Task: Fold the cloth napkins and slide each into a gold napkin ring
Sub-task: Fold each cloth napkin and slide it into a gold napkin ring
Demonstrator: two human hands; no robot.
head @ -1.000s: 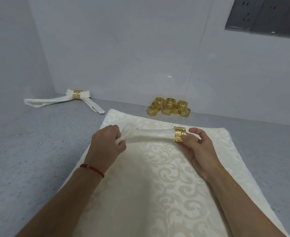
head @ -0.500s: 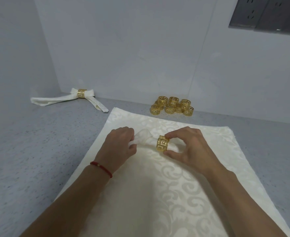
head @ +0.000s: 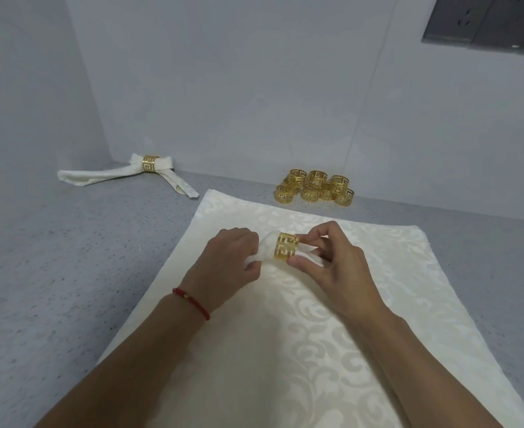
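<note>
We thread a rolled napkin (head: 266, 253) through a gold ring (head: 286, 250) above the spread cream cloth (head: 300, 335).

From the head camera, our left hand (head: 231, 267) curls its fingers around the napkin's left end, while our right hand (head: 337, 267) pinches the ring between thumb and forefinger; the ring sits around the roll, between the two hands and touching the right. A finished napkin (head: 121, 176), already in its ring, lies well apart in the far left corner of the grey counter (head: 53, 273). A cluster of spare rings (head: 314, 189) stands against the wall, just beyond the cloth's far edge.
</note>
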